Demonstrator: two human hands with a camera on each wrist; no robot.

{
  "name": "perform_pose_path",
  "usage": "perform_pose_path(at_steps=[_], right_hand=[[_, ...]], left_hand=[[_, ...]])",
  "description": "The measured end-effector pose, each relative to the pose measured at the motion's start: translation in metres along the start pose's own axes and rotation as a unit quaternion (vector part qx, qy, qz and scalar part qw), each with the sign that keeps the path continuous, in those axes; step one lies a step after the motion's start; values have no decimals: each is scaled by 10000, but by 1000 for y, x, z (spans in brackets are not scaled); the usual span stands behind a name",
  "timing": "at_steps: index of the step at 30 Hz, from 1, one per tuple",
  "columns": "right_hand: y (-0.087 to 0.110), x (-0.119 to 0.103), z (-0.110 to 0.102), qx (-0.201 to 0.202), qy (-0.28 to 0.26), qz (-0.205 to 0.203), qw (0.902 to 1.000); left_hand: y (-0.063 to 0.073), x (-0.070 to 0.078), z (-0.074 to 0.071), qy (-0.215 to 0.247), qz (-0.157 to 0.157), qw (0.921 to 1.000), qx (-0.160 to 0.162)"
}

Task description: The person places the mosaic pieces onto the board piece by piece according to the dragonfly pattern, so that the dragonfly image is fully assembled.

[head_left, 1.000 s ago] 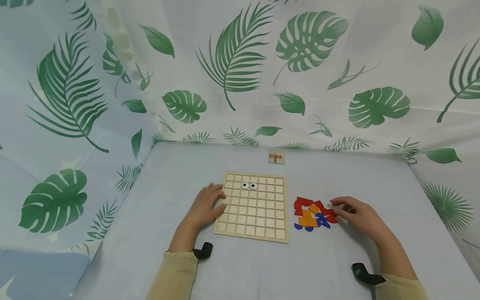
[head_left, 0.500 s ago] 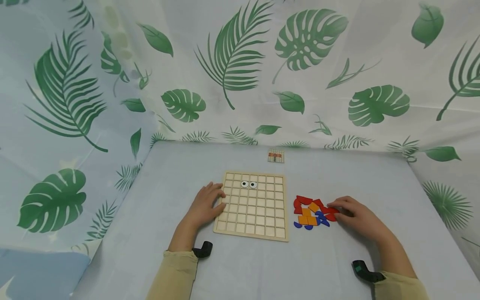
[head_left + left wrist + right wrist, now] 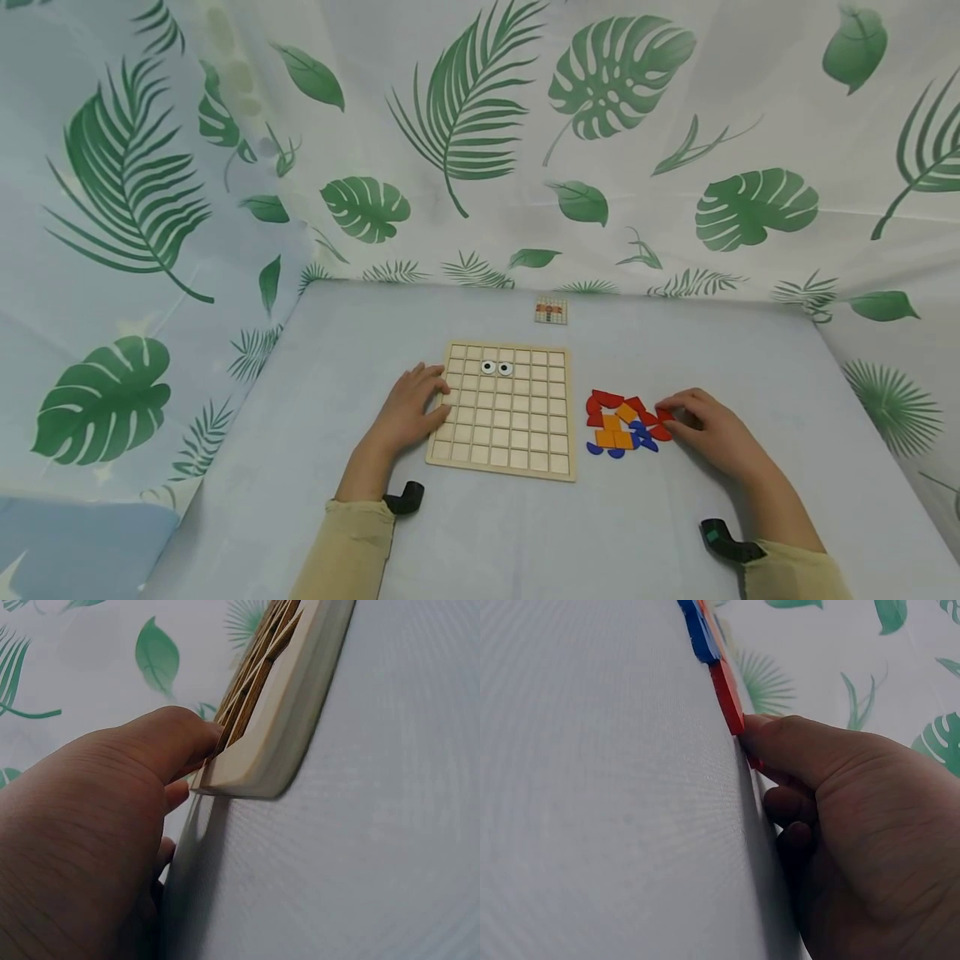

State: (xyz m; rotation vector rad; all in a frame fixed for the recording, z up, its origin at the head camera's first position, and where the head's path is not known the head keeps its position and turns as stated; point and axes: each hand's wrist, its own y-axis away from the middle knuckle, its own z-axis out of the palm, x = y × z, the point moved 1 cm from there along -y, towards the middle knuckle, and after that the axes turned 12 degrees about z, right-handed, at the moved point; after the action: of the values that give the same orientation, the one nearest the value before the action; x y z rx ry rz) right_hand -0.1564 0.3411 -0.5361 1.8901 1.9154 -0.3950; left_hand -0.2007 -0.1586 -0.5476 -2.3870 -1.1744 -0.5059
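Note:
A square wooden grid board (image 3: 510,410) lies flat, with two round eye pieces (image 3: 497,367) in its upper cells. My left hand (image 3: 408,410) rests along the board's left edge, fingers spread and relaxed; in the left wrist view the thumb (image 3: 184,739) touches the frame. To the right of the board lies a cluster of flat red, orange (image 3: 612,433) and blue pieces (image 3: 642,437). At its right side my right hand (image 3: 712,429) pinches a red piece (image 3: 665,415) between thumb and index finger. Another red piece (image 3: 661,432) lies just below the fingertips.
A small pattern card (image 3: 551,311) lies behind the board, near the back of the table (image 3: 420,542). Leaf-printed cloth (image 3: 510,225) hangs behind and at the sides. A black camera mount sits at each wrist, close over the tabletop.
My right fingers have come in left onto the red pieces and closed on one, which now tilts up between them. The left hand stays on the board's edge.

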Motion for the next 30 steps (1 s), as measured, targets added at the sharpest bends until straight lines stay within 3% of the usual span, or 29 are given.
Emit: perform_pose_path(at_steps=[9, 30], right_hand=[[1, -4, -2, -21, -37, 90, 10000], [1, -3, -2, 154, 76, -48, 9998]], left_hand=[[0, 1, 0, 5, 119, 9998, 137], [0, 0, 0, -18, -56, 10000, -15]])
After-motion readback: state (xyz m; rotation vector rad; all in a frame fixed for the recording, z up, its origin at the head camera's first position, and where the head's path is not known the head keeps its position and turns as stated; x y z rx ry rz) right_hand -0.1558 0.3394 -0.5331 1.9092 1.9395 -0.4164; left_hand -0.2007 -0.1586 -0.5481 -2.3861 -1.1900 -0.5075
